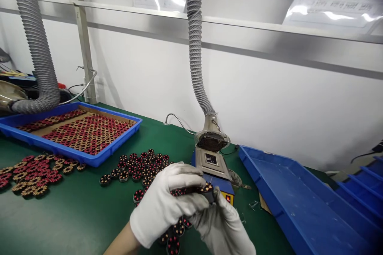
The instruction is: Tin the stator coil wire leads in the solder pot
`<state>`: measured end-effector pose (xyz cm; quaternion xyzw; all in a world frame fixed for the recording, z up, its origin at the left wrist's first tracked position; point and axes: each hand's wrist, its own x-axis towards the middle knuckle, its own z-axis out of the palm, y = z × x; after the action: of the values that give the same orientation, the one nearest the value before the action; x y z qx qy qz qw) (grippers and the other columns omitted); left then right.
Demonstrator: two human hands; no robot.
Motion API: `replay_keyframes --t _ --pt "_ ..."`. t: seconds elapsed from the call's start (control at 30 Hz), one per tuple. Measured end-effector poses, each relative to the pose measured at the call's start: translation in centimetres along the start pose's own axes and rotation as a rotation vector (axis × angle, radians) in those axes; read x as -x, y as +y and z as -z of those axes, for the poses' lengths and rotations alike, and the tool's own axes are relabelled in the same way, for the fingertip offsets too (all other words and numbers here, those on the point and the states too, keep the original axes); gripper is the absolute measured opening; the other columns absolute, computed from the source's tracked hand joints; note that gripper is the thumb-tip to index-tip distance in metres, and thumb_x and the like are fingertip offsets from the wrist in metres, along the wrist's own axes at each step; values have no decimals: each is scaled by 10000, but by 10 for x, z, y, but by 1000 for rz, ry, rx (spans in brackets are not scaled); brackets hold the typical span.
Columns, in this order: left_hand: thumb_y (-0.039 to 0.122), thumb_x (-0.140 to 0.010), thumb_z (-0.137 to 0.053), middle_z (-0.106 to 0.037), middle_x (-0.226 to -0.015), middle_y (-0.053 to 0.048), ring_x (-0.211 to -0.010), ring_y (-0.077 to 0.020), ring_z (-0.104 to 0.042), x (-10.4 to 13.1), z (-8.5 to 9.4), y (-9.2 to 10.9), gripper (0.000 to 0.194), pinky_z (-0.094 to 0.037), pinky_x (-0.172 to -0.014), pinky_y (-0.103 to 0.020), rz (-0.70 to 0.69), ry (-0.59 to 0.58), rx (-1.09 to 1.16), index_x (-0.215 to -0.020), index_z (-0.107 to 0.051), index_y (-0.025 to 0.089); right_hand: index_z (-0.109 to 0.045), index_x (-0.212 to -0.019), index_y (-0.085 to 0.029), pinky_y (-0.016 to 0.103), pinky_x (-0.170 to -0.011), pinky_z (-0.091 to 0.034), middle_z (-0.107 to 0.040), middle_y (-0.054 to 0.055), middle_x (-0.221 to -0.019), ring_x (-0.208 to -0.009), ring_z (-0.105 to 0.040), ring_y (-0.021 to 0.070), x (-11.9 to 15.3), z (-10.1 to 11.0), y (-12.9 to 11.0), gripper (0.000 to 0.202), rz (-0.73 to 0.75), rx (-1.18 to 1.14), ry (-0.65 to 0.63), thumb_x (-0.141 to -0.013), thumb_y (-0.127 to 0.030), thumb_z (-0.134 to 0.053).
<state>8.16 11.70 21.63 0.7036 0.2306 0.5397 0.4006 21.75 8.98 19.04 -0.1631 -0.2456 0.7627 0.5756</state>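
Note:
My left hand [164, 197], in a white glove, is closed around a small round motor stator [209, 194] with a black side and tan segments on top. The fingers of my right hand [223, 221], gloved too, press on its right side. Part of the stator is hidden by the fingers. Beneath and left of my hands lie several loose black stators [137, 167] with red or tan segments. Just behind my hands stands a blue device with a metal top [220, 165] and a shiny square opening, resembling a solder pot.
A grey hose with a metal hood [212, 137] hangs over the device. At left, a blue tray [100, 159] holds rows of red and tan stators, with a loose pile [32, 173] before it. At right, a blue tray [287, 191] leans at an angle on the green table [74, 215].

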Motion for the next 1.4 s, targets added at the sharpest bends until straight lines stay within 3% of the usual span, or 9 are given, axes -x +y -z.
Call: replay_keyframes --t 0.23,0.43,0.77,0.9,1.1,1.2,1.27,1.33,1.4 --pt "137 -731 -554 -669 -848 -36 -812 -164 -610 2 8 -2 127 -485 -745 -197 145 355 281 -760 -671 178 -681 -945 -219 283 -757 -512 -718 46 -916 -790 -658 152 2 4 1 282 -94 3 -25 -682 -315 -717" --pt "45 -638 -545 -644 -923 -44 -848 -170 -593 -1 10 15 211 -471 -706 -181 306 31 140 -737 -685 168 -677 -940 -257 280 -803 -504 -693 24 -1017 -900 -645 153 2 -1 -3 265 -26 -13 2 -679 -265 -725" --pt "79 -736 -533 -611 -994 -8 -966 -177 -550 7 7 11 193 -453 -778 -214 129 333 304 -805 -642 223 -661 -968 -259 241 -756 -521 -706 24 -963 -846 -658 145 10 -3 -5 322 -23 63 -10 -655 -262 -734" --pt "6 -671 -540 -624 -981 -17 -920 -166 -572 5 6 15 277 -457 -764 -189 232 101 128 -819 -664 204 -653 -968 -256 275 -730 -534 -696 41 -988 -854 -655 166 7 2 -6 323 51 138 37 -655 -277 -731" --pt "87 -766 -550 -620 -893 15 -973 -168 -531 11 3 18 199 -416 -897 -254 -109 261 -46 -760 -656 255 -658 -899 -230 262 -700 -547 -716 36 -874 -780 -668 175 -7 11 -2 406 519 562 245 -524 -175 -806" --pt "65 -720 -581 -593 -1067 31 -1042 -151 -515 7 2 16 330 -427 -868 -194 133 271 130 -959 -627 288 -633 -938 -257 315 -767 -532 -681 38 -984 -879 -640 190 -6 10 5 425 951 895 337 -564 -97 -759" --pt "75 -671 -617 -592 -1099 -18 -1016 -181 -539 3 -5 11 444 -454 -833 -212 313 98 325 -1081 -579 241 -624 -977 -287 358 -797 -518 -643 33 -1059 -934 -614 213 -3 9 11 491 1225 1158 278 -563 -42 -727" --pt "158 -693 -638 -620 -1033 -71 -949 -208 -568 1 -15 4 353 -459 -847 -265 368 4 494 -1045 -603 166 -594 -1051 -325 396 -819 -507 -613 23 -1094 -957 -598 233 -1 8 17 605 1368 1363 201 -552 0 -703" --pt "226 -737 -621 -644 -930 -84 -883 -205 -583 2 -24 -4 208 -453 -859 -286 339 92 614 -921 -650 134 -566 -1083 -346 405 -813 -506 -594 18 -1093 -955 -592 236 -1 7 20 654 1393 1421 210 -553 16 -692"
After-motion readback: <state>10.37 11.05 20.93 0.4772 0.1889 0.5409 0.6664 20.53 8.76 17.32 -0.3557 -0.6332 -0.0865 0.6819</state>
